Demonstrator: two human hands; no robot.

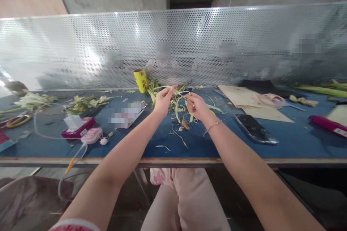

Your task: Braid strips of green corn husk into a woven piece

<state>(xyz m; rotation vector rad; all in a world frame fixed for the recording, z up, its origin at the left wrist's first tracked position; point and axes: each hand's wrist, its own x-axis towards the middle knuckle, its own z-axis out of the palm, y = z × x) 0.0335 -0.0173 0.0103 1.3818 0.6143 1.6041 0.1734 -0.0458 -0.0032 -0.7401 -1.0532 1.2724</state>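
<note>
My left hand (163,100) is raised above the blue table (292,140), its fingers pinched on a pale green leaf strip (180,93). My right hand (197,106) is a hand's width to the right, fingers curled round the other end of the same strip. Below and behind both hands lies a heap of green leaf strips (158,87). Small scraps (185,124) are scattered on the table under my hands.
A yellow roll (141,80) stands by the perforated metal screen (81,43). Left: leaf piles (84,102), a tissue box (78,126), a pink device (91,135) with cable. Right: a black phone (254,128), brown paper (249,103), pink scissors (268,99), long leaves (322,90).
</note>
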